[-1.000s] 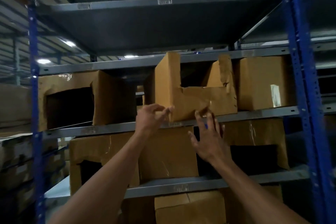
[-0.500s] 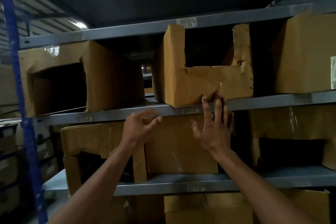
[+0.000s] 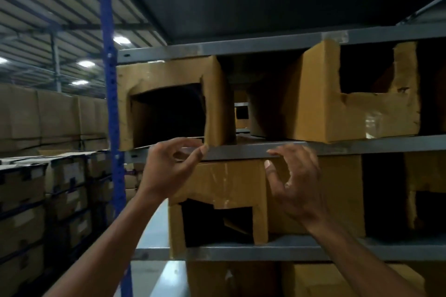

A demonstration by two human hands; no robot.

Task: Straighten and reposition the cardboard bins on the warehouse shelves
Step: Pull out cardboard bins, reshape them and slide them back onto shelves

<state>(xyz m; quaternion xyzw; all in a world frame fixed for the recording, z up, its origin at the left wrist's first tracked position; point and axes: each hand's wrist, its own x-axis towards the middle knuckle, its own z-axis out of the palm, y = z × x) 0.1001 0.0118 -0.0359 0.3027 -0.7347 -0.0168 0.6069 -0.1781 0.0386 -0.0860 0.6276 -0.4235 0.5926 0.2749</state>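
Note:
Two cut-open cardboard bins stand on the upper grey shelf [image 3: 241,153]: a left bin [image 3: 217,99] with a torn front opening, and a right bin [image 3: 321,108] with a U-shaped cutout. A gap separates them. My left hand [image 3: 169,171] hovers just below the left bin's lower right corner, fingers curled and apart, holding nothing. My right hand [image 3: 296,183] is raised in front of the shelf edge below the gap, fingers spread and empty. On the shelf below sits another bin [image 3: 222,183] with a ragged front hole.
A blue upright post [image 3: 109,103] marks the rack's left end. Beyond it stand stacks of closed cartons [image 3: 36,176]. More cardboard boxes [image 3: 342,190] fill the lower shelves to the right and below. A dark shelf deck hangs overhead.
The view has swung left. Both hands have left the right bin and moved left along the shelf edge, the left hand now under the left bin's corner.

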